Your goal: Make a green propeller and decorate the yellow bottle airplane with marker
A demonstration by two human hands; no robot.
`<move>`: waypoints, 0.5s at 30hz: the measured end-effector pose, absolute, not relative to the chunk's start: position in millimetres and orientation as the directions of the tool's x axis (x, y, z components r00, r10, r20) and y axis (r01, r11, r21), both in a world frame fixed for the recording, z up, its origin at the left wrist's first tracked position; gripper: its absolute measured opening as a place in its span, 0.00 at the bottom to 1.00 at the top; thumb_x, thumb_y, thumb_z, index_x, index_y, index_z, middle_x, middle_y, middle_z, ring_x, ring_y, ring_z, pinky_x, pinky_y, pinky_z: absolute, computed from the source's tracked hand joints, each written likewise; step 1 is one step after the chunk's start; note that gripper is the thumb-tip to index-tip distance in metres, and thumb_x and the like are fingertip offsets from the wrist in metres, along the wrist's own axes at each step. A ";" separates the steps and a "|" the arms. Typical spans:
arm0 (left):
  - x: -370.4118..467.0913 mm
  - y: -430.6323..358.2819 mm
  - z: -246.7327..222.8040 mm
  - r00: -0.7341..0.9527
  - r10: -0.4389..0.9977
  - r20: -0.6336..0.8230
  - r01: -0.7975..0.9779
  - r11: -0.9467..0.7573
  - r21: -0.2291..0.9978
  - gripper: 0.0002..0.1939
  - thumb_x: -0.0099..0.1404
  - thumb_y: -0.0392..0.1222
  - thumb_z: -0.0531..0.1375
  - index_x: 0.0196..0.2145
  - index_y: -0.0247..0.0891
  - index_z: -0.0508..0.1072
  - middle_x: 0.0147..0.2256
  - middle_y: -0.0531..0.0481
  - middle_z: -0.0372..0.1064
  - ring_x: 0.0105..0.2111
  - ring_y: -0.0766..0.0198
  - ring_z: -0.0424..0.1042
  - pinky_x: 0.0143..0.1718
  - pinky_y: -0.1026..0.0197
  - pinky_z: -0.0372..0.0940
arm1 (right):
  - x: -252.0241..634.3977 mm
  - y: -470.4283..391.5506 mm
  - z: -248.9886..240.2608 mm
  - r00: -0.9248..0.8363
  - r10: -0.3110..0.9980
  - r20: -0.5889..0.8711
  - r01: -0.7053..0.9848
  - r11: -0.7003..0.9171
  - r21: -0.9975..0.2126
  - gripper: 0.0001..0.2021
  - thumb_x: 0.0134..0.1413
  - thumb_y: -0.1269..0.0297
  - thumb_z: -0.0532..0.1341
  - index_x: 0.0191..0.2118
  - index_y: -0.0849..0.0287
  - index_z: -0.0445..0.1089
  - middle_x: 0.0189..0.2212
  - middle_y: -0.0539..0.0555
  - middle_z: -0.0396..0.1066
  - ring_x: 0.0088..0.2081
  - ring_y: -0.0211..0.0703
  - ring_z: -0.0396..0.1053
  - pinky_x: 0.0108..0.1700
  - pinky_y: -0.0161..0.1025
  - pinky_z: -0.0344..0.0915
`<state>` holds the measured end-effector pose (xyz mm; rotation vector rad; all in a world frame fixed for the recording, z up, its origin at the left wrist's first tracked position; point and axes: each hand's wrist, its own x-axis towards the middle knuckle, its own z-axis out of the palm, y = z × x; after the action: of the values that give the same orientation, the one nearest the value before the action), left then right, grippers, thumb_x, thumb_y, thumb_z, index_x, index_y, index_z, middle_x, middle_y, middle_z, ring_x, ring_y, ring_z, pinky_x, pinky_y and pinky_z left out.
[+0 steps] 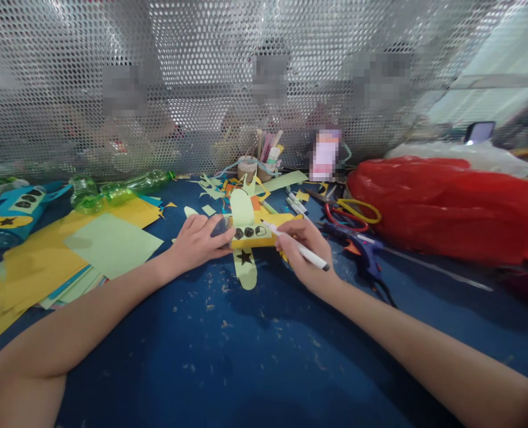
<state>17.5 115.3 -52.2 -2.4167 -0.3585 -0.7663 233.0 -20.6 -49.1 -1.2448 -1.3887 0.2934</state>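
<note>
A toy plane (254, 242) with a yellow paper body and pale green wings lies on the blue table. Dark ovals are drawn along a pale strip on its side; the right-hand one (261, 230) is only partly filled. A black star marks the near wing (245, 270). My left hand (204, 238) grips the plane's clear left end, fingers curved around it. In my right hand (306, 252) is a white marker (303, 249), its tip at the partly filled oval. The right hand covers part of the plane's yellow tail end.
At left are yellow and green paper sheets (112, 241), green plastic bottles (139, 181) and a blue toy plane (21, 205). Scissors (346, 217), a glue gun (364, 249) and a red plastic bag (446, 208) lie right. Paper scraps, a stick cup (247, 169) and a phone (326, 154) stand behind.
</note>
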 end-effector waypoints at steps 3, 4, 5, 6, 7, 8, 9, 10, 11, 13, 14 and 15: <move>17.3 115.8 -52.5 0.803 0.085 0.590 0.397 -0.814 -0.424 0.18 0.65 0.58 0.56 0.47 0.47 0.69 0.48 0.42 0.68 0.38 0.55 0.62 0.39 0.55 0.56 | 233.7 -20.1 -51.5 0.268 0.788 0.554 0.544 0.350 -0.763 0.04 0.56 0.63 0.61 0.35 0.55 0.64 0.26 0.48 0.66 0.24 0.37 0.64 0.25 0.36 0.60; 17.3 115.9 -52.5 0.803 0.084 0.589 0.398 -0.813 -0.426 0.18 0.65 0.58 0.56 0.47 0.47 0.69 0.48 0.41 0.68 0.38 0.55 0.62 0.38 0.55 0.56 | 233.9 -19.9 -52.4 0.272 0.790 0.550 0.549 0.342 -0.763 0.05 0.57 0.63 0.61 0.35 0.55 0.63 0.25 0.48 0.65 0.24 0.36 0.63 0.24 0.36 0.59; 17.3 115.9 -52.5 0.803 0.081 0.591 0.399 -0.809 -0.432 0.18 0.66 0.58 0.55 0.47 0.47 0.69 0.48 0.41 0.68 0.37 0.55 0.62 0.38 0.55 0.56 | 233.9 -19.6 -53.2 0.275 0.790 0.548 0.552 0.337 -0.763 0.05 0.57 0.63 0.60 0.34 0.55 0.62 0.24 0.47 0.64 0.23 0.36 0.61 0.24 0.35 0.59; 17.3 115.8 -52.3 0.802 0.075 0.593 0.402 -0.802 -0.442 0.18 0.66 0.58 0.55 0.46 0.47 0.70 0.48 0.41 0.68 0.37 0.55 0.62 0.38 0.54 0.56 | 233.8 -19.4 -53.6 0.277 0.789 0.549 0.554 0.336 -0.762 0.05 0.57 0.64 0.60 0.34 0.54 0.61 0.24 0.47 0.64 0.22 0.35 0.60 0.24 0.35 0.58; 17.3 115.7 -52.2 0.801 0.068 0.595 0.403 -0.796 -0.452 0.18 0.66 0.58 0.55 0.46 0.47 0.70 0.48 0.41 0.69 0.37 0.55 0.62 0.38 0.54 0.56 | 233.4 -19.2 -53.7 0.277 0.786 0.552 0.557 0.337 -0.759 0.05 0.57 0.64 0.60 0.34 0.55 0.61 0.24 0.46 0.63 0.22 0.35 0.60 0.23 0.35 0.57; 17.4 115.6 -52.0 0.800 0.061 0.597 0.403 -0.791 -0.460 0.18 0.66 0.59 0.55 0.46 0.46 0.70 0.48 0.41 0.69 0.37 0.55 0.62 0.38 0.54 0.56 | 232.9 -19.0 -53.3 0.276 0.783 0.558 0.563 0.339 -0.754 0.06 0.57 0.64 0.60 0.33 0.55 0.60 0.24 0.46 0.62 0.22 0.34 0.59 0.23 0.35 0.57; 17.3 115.5 -51.8 0.800 0.058 0.597 0.403 -0.789 -0.464 0.18 0.66 0.59 0.55 0.46 0.46 0.70 0.48 0.42 0.69 0.37 0.55 0.62 0.38 0.54 0.56 | 232.4 -18.9 -52.6 0.272 0.780 0.564 0.571 0.342 -0.747 0.06 0.57 0.64 0.59 0.33 0.55 0.60 0.24 0.46 0.62 0.22 0.34 0.59 0.24 0.35 0.57; 17.3 115.5 -51.7 0.802 0.058 0.595 0.401 -0.790 -0.464 0.18 0.66 0.59 0.55 0.46 0.46 0.70 0.48 0.42 0.69 0.37 0.55 0.62 0.38 0.54 0.56 | 231.9 -18.9 -51.6 0.266 0.777 0.571 0.580 0.344 -0.738 0.06 0.57 0.64 0.59 0.32 0.55 0.60 0.23 0.46 0.62 0.22 0.34 0.59 0.24 0.35 0.57; 17.3 115.4 -51.7 0.803 0.062 0.592 0.400 -0.793 -0.460 0.18 0.66 0.59 0.55 0.46 0.47 0.70 0.48 0.42 0.69 0.37 0.55 0.62 0.38 0.54 0.56 | 231.4 -18.9 -50.5 0.261 0.774 0.577 0.589 0.346 -0.730 0.06 0.57 0.65 0.59 0.32 0.55 0.60 0.23 0.46 0.62 0.22 0.34 0.59 0.24 0.35 0.57; 17.1 115.5 -51.9 0.806 0.076 0.587 0.400 -0.800 -0.446 0.18 0.65 0.59 0.55 0.47 0.47 0.70 0.48 0.42 0.68 0.37 0.55 0.62 0.39 0.54 0.56 | 230.9 -18.9 -48.6 0.254 0.769 0.586 0.605 0.346 -0.717 0.06 0.57 0.65 0.59 0.32 0.55 0.60 0.23 0.45 0.61 0.22 0.34 0.59 0.24 0.35 0.57; 17.1 115.6 -52.2 0.806 0.081 0.586 0.400 -0.804 -0.439 0.18 0.65 0.59 0.56 0.47 0.47 0.70 0.48 0.41 0.68 0.37 0.55 0.62 0.39 0.54 0.56 | 230.8 -18.9 -48.1 0.253 0.768 0.589 0.612 0.344 -0.712 0.06 0.57 0.65 0.59 0.32 0.55 0.60 0.23 0.45 0.61 0.22 0.34 0.59 0.24 0.35 0.57; 17.0 115.7 -52.4 0.806 0.087 0.586 0.402 -0.807 -0.432 0.18 0.65 0.59 0.56 0.47 0.47 0.70 0.48 0.41 0.68 0.38 0.55 0.62 0.39 0.54 0.56 | 230.9 -18.8 -47.9 0.252 0.767 0.590 0.616 0.343 -0.709 0.06 0.57 0.65 0.59 0.32 0.55 0.60 0.23 0.45 0.61 0.22 0.34 0.59 0.24 0.35 0.57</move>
<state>17.0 115.7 -52.4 -2.4350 -0.3606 -0.7542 230.9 -18.8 -47.9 -1.3469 -1.4387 0.1630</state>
